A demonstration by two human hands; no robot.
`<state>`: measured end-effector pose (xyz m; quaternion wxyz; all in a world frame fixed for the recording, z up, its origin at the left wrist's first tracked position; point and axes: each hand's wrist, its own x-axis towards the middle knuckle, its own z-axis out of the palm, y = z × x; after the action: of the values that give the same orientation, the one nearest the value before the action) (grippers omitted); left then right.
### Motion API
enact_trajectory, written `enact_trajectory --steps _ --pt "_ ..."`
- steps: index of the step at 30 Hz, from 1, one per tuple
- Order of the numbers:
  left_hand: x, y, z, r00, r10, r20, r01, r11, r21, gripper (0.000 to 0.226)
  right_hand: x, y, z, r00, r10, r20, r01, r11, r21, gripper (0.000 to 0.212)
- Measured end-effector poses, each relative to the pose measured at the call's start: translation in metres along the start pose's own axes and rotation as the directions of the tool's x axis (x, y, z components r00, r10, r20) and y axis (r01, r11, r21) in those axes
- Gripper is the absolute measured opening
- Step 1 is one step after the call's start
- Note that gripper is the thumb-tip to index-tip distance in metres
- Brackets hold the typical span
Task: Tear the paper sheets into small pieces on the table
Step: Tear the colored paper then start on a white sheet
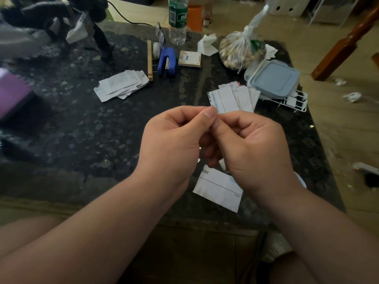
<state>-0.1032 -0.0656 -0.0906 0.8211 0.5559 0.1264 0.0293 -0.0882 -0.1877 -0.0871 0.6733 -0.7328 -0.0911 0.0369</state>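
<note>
Hands: left hand (174, 138) and right hand (252, 144) are both curled and meet thumb to thumb at frame centre, above the tabletop (82, 130).
Grip: each hand pinches the sheet (222, 165) between thumb and forefinger. The thumbs touch, likely so that a tear starts right between them.
Sheet: mostly hidden inside the 2 hands. A white sliver shows at the thumb tips and another in the gap under the fingers.
Piece at 6 o'clock: a printed piece (219, 189) sits just below the hands. I cannot tell whether it is the hanging end of the held sheet or a loose one lying flat.
Strips at 1 o'clock: a fan of strips (233, 97) lies near the hands, probably dropped within easy reach.
Pile at 10 o'clock: a pile (123, 85) of overlapping pieces lies well apart from the hands, looking like sorted stock or finished work.
Clutter at 12 o'clock: a stapler (168, 62) and a bottle (178, 19) stand at the far edge, out of the working area.
Stage: mid-task by my reading, with several pieces still large.
Risk: a grip this close on hidden paper may slip or tear crooked.
</note>
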Motion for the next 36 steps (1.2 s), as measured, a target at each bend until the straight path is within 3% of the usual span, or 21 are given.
enact_trajectory --steps 6,8,11,13,16,18,20,23,26,27,30,36 --pt "0.010 0.003 0.007 0.996 -0.001 -0.088 0.006 0.998 0.057 0.017 0.013 0.001 0.001 0.998 0.053 -0.041 -0.053 0.999 0.006 0.017" --pt "0.014 0.004 0.008 0.991 -0.029 -0.132 0.037 0.998 0.054 0.018 0.016 0.005 0.002 0.997 -0.060 -0.046 0.052 0.986 -0.159 0.017" --pt "0.025 0.002 0.010 0.965 -0.112 -0.236 0.129 0.990 0.054 0.016 0.026 0.014 0.004 0.943 -0.333 0.004 0.293 0.824 -0.485 0.026" --pt "0.031 0.001 0.010 0.933 -0.182 -0.311 0.194 0.981 0.008 0.007 0.031 0.019 0.009 0.904 -0.423 0.058 0.365 0.695 -0.619 0.033" --pt "0.046 0.002 -0.001 0.872 -0.316 -0.375 0.319 0.946 -0.056 0.015 0.016 0.018 0.023 0.857 -0.479 0.189 0.459 0.544 -0.703 0.026" --pt "0.060 0.012 -0.020 0.881 -0.324 -0.345 0.306 0.946 -0.105 0.016 -0.001 0.017 0.024 0.820 -0.500 0.279 0.537 0.504 -0.676 0.019" --pt "0.071 0.027 -0.039 0.915 -0.258 -0.311 0.228 0.965 -0.129 0.010 -0.001 0.016 0.006 0.848 -0.454 0.273 0.512 0.573 -0.640 0.016" --pt "0.058 0.039 -0.056 0.964 -0.113 -0.242 0.127 0.991 0.044 0.005 0.015 0.011 -0.036 0.934 -0.311 0.174 0.339 0.624 -0.704 0.013" --pt "0.032 0.027 -0.060 0.986 -0.126 -0.111 0.144 0.974 0.174 0.016 0.022 0.016 -0.062 0.994 -0.039 0.099 0.103 0.595 -0.797 0.077" --pt "0.025 0.024 -0.058 0.984 -0.159 -0.079 0.171 0.967 0.189 0.020 0.021 0.020 -0.065 0.996 0.039 0.079 0.044 0.557 -0.830 0.089" --pt "0.010 0.020 -0.050 0.975 -0.223 -0.011 0.220 0.955 0.198 0.025 0.022 0.047 -0.067 0.991 0.119 0.063 0.005 0.434 -0.901 0.078" --pt "0.001 0.018 -0.046 0.980 -0.183 0.076 0.159 0.955 0.250 0.015 0.024 0.070 -0.063 0.979 0.200 0.034 -0.037 0.343 -0.938 0.049"
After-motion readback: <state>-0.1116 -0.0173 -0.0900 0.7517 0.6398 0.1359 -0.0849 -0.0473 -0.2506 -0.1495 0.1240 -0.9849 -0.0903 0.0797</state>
